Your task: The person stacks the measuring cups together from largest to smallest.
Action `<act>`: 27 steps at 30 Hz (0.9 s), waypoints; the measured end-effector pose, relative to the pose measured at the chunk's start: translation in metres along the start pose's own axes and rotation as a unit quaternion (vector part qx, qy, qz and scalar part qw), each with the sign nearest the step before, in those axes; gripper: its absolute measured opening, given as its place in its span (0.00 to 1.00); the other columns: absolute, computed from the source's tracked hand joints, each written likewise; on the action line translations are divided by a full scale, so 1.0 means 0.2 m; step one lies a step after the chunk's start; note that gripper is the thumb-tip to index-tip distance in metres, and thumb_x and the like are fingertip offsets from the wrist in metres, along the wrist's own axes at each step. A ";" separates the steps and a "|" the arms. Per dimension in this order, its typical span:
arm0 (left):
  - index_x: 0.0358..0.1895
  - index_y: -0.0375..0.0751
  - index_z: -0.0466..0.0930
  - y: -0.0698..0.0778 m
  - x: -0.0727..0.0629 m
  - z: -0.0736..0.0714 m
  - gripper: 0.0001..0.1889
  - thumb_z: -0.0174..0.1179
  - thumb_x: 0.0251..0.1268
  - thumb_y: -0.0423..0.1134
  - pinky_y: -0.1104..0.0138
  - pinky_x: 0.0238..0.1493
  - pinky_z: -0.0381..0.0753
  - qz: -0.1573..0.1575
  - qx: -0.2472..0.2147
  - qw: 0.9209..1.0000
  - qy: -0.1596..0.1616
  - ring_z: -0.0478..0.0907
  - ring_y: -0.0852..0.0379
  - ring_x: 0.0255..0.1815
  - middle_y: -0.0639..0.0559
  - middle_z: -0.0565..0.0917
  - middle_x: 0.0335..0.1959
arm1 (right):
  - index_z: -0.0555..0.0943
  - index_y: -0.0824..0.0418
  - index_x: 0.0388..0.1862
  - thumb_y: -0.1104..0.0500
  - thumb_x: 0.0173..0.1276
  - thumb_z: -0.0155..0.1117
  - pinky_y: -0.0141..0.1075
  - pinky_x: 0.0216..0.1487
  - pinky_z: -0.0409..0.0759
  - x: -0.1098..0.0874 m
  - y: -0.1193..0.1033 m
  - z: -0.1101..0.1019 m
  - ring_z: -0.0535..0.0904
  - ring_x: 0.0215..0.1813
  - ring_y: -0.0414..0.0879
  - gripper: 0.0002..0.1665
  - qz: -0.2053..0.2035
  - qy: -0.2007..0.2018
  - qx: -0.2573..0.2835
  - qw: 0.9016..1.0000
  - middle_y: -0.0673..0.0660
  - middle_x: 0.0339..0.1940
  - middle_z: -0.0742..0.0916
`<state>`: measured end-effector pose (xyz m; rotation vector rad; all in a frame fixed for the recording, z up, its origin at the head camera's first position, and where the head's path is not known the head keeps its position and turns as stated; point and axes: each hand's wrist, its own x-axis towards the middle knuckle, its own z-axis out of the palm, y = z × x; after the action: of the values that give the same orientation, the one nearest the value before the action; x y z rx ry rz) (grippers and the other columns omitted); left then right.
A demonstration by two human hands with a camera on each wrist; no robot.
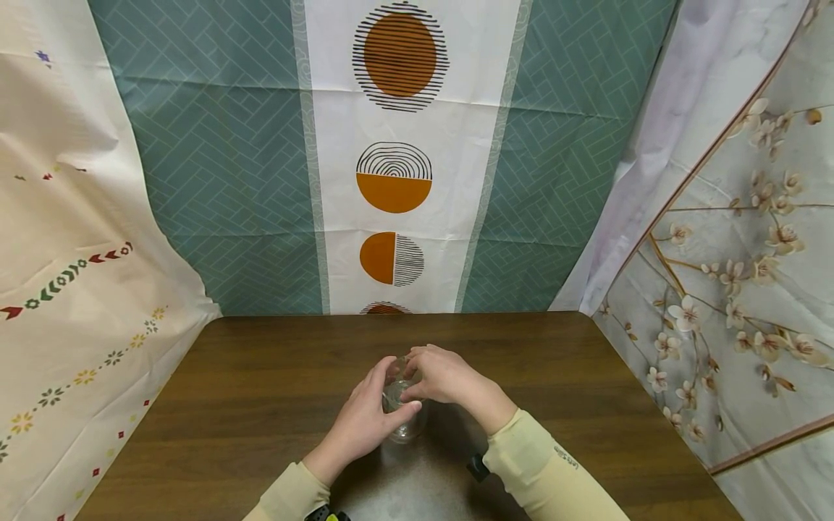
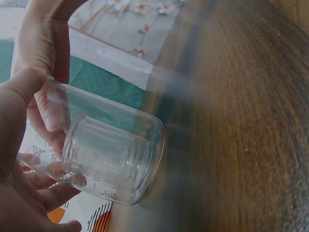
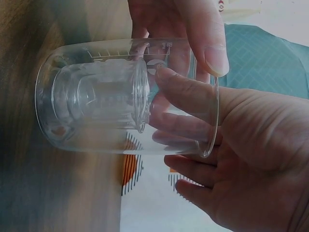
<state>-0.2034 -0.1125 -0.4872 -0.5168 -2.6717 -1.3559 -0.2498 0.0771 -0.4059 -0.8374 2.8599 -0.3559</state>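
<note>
A large clear glass beaker (image 1: 405, 434) with white graduation marks stands upright on the table. My left hand (image 1: 365, 423) grips it around the side, with the thumb across the near side in the head view. Inside it a smaller glass beaker (image 3: 116, 92) sits low, and further glass outlines show within that one. From above, my right hand (image 1: 449, 376) reaches into the large beaker's mouth. Its thumb (image 3: 188, 94) and some fingers are inside the glass, apart from one another, with tips near the smaller beaker's rim. Its other fingers stay outside the large rim.
The brown wooden table (image 1: 260, 376) runs back to a green and white patterned curtain (image 1: 221, 159). A cream cloth (image 1: 85, 289) hangs along the left side, and a floral cloth (image 1: 736, 289) along the right.
</note>
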 end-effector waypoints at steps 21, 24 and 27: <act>0.84 0.42 0.63 0.00 0.00 0.00 0.50 0.74 0.70 0.66 0.35 0.67 0.77 0.001 0.000 1.000 0.000 0.76 0.37 0.74 0.43 0.77 0.74 | 0.94 0.55 0.56 0.45 0.69 0.84 0.55 0.79 0.71 -0.01 0.02 0.01 0.69 0.84 0.57 0.22 -0.003 0.002 0.025 1.000 0.54 0.76 0.83; 0.84 0.43 0.63 0.00 0.00 0.00 0.49 0.74 0.70 0.65 0.34 0.67 0.77 0.001 -0.003 1.000 -0.003 0.76 0.36 0.74 0.43 0.77 0.74 | 0.93 0.55 0.57 0.46 0.69 0.84 0.56 0.80 0.70 -0.01 0.02 0.01 0.69 0.84 0.57 0.23 -0.013 0.010 0.023 1.000 0.54 0.75 0.84; 0.84 0.44 0.63 0.01 0.01 -0.01 0.48 0.73 0.71 0.65 0.34 0.68 0.77 0.002 -0.003 1.000 -0.006 0.75 0.36 0.74 0.43 0.77 0.74 | 0.93 0.56 0.57 0.46 0.69 0.84 0.55 0.80 0.69 -0.01 0.02 0.01 0.68 0.85 0.57 0.23 -0.021 0.020 0.016 0.999 0.54 0.74 0.85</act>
<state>-0.2039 -0.1127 -0.4847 -0.5316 -2.6742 -1.3657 -0.2498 0.0821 -0.4087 -0.8952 2.8690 -0.4272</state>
